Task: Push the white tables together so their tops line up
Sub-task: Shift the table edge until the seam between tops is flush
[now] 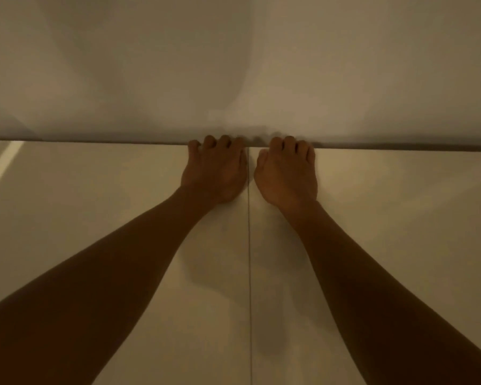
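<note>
White tables (122, 245) abutting (thin seam between), left hand (215, 173) and right hand (286, 176) palms down, fingers curled over the far edge of the surface.

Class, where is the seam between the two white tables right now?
In the head view, the seam runs up the middle between the left hand and right hand.

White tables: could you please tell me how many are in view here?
2. The left table lies under the left hand; the right table lies under the right hand. A thin seam separates them. Others may sit outside the frame.
</note>
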Demonstrator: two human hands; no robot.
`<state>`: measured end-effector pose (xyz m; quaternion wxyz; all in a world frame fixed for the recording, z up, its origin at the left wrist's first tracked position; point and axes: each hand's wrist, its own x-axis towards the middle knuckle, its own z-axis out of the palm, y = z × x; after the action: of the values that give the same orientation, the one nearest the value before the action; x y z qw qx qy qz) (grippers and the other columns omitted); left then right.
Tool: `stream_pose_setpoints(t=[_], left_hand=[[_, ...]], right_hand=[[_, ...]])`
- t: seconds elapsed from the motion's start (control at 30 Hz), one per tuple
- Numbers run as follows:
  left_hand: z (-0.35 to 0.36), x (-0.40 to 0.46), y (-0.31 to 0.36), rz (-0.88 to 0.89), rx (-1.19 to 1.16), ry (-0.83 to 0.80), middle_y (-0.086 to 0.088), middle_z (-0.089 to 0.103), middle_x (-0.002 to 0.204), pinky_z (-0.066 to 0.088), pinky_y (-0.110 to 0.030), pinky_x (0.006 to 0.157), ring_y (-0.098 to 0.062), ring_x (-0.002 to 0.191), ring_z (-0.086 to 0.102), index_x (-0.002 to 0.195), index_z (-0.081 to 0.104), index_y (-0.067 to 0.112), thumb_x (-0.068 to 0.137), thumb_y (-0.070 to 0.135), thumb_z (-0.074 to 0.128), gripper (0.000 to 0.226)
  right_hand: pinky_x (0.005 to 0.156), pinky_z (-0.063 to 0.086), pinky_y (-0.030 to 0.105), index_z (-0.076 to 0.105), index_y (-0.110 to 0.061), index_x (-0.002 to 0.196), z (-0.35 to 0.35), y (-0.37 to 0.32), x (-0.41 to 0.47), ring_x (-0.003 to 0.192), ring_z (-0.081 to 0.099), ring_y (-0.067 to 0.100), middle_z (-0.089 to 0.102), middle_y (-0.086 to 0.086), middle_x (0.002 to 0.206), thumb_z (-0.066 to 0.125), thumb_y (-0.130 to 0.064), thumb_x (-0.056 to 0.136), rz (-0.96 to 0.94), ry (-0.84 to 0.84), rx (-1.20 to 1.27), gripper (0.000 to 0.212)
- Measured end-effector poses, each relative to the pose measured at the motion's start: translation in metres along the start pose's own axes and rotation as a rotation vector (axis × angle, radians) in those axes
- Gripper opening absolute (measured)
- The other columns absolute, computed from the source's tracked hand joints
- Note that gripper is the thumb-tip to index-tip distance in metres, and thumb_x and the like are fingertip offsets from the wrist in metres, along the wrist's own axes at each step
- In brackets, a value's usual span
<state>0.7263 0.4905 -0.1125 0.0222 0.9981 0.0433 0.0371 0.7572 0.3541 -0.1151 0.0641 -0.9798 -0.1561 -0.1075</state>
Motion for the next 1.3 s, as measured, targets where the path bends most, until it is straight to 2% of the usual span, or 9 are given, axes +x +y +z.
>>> stream_pose_setpoints(t=[0.17,0.4,0.47,0.6,0.87,1.03,1.13,1.23,1.3], left_hand=[[0.002,0.005,-0.001,0.048,-0.037,-0.011,-0.002,0.06,0.128,0.032,-0.051,0.093,-0.033,0.111,0.053,0.134,0.049,0.032,0.099,0.043,0.018,0.048],[0.003,0.01,-0.001,0.043,-0.046,-0.008,-0.005,0.06,0.124,0.035,-0.048,0.089,-0.033,0.107,0.054,0.131,0.049,0.025,0.101,0.041,0.023,0.043],[0.001,0.009,0.001,0.037,-0.048,-0.003,-0.005,0.06,0.12,0.037,-0.048,0.089,-0.032,0.106,0.054,0.126,0.051,0.022,0.102,0.043,0.023,0.042],[-0.001,0.008,0.003,0.025,-0.08,-0.006,-0.005,0.059,0.119,0.037,-0.048,0.09,-0.031,0.105,0.053,0.119,0.054,0.022,0.102,0.044,0.024,0.041],[-0.002,0.003,0.004,0.022,-0.036,0.029,-0.003,0.06,0.122,0.036,-0.047,0.09,-0.032,0.106,0.054,0.125,0.053,0.025,0.104,0.045,0.022,0.042],[0.002,-0.004,0.008,0.018,-0.051,0.137,-0.005,0.065,0.115,0.038,-0.045,0.09,-0.034,0.1,0.057,0.122,0.061,0.023,0.104,0.041,0.03,0.04],[0.003,-0.005,0.008,0.021,-0.085,0.17,-0.005,0.068,0.112,0.038,-0.043,0.092,-0.032,0.098,0.059,0.119,0.065,0.022,0.104,0.038,0.036,0.036],[0.005,-0.005,0.006,0.023,-0.086,0.158,-0.002,0.068,0.116,0.036,-0.043,0.099,-0.028,0.107,0.059,0.121,0.063,0.024,0.103,0.041,0.029,0.042],[0.007,-0.007,0.007,-0.001,-0.111,0.124,-0.003,0.063,0.131,0.031,-0.046,0.111,-0.027,0.125,0.052,0.132,0.057,0.023,0.103,0.043,0.024,0.048]], right_hand=[[0.091,0.037,0.049,0.059,-0.002,0.108,0.003,0.001,0.004,0.097,0.053,0.042,0.062,0.022,0.104,0.038,-0.028,0.091,0.043,0.039,0.028,0.038],[0.09,0.037,0.048,0.059,-0.003,0.106,0.006,-0.005,0.004,0.096,0.054,0.04,0.061,0.02,0.103,0.042,-0.025,0.088,0.084,0.093,0.017,0.033],[0.091,0.037,0.048,0.057,-0.005,0.106,0.005,-0.007,0.005,0.096,0.052,0.04,0.06,0.02,0.104,0.039,-0.028,0.089,0.077,0.051,0.005,0.034],[0.093,0.037,0.047,0.056,-0.007,0.108,0.003,-0.008,0.007,0.098,0.051,0.04,0.058,0.018,0.108,0.047,-0.025,0.091,0.045,-0.008,-0.02,0.027],[0.086,0.044,0.046,0.062,-0.006,0.104,0.001,-0.008,0.003,0.093,0.055,0.038,0.063,0.017,0.103,0.059,-0.015,0.087,-0.075,0.075,0.031,0.019],[0.099,0.037,0.044,0.059,-0.012,0.112,0.003,-0.004,0.002,0.106,0.053,0.036,0.061,0.014,0.115,0.048,-0.022,0.094,-0.087,0.02,0.116,0.023],[0.103,0.038,0.044,0.06,-0.016,0.111,0.003,-0.004,0.002,0.108,0.054,0.033,0.063,0.009,0.114,0.046,-0.023,0.093,-0.109,0.016,0.183,0.023],[0.105,0.038,0.047,0.062,-0.017,0.113,0.006,-0.006,0.003,0.107,0.057,0.033,0.065,0.007,0.111,0.039,-0.023,0.091,-0.113,0.011,0.22,0.032],[0.107,0.036,0.047,0.062,-0.018,0.118,0.007,-0.005,0.002,0.11,0.058,0.032,0.067,0.005,0.114,0.039,-0.022,0.092,-0.132,0.006,0.22,0.036]])
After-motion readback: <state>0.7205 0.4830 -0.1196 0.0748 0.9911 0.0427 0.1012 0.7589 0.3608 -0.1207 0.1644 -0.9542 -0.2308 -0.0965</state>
